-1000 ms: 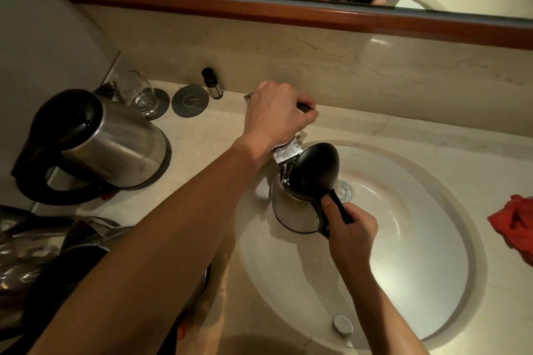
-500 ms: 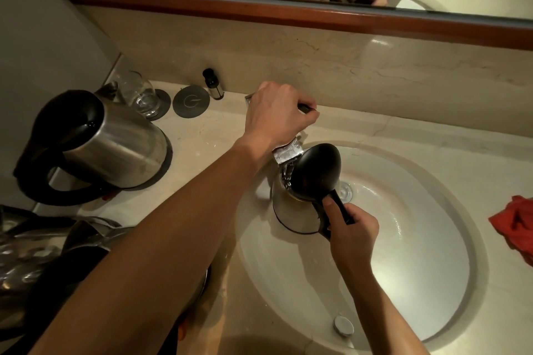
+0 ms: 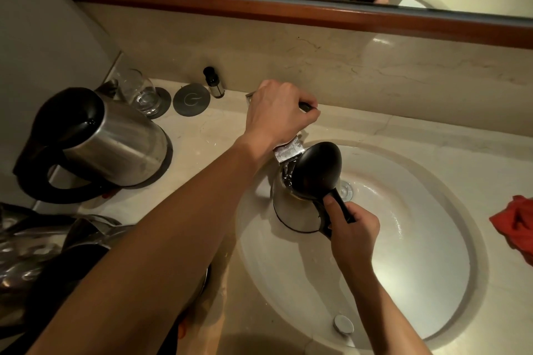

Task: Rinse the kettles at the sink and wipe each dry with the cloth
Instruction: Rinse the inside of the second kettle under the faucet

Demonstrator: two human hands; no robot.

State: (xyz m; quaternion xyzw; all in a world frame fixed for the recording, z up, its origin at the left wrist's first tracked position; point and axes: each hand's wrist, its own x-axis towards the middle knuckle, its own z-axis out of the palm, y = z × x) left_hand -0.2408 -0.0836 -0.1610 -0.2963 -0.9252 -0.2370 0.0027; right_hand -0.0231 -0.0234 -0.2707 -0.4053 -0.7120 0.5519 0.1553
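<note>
kettle [image 3: 297,207] upright, lid open | right hand [image 3: 353,232] grips handle | left hand [image 3: 278,115] grips tap

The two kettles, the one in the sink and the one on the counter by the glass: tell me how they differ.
The kettle in the sink has its black lid flipped up under the faucet; the kettle on the counter stands apart from the water.
The right hand grips the sink kettle's handle; no hand touches the counter kettle.
Both have steel bodies with black trim.
</note>
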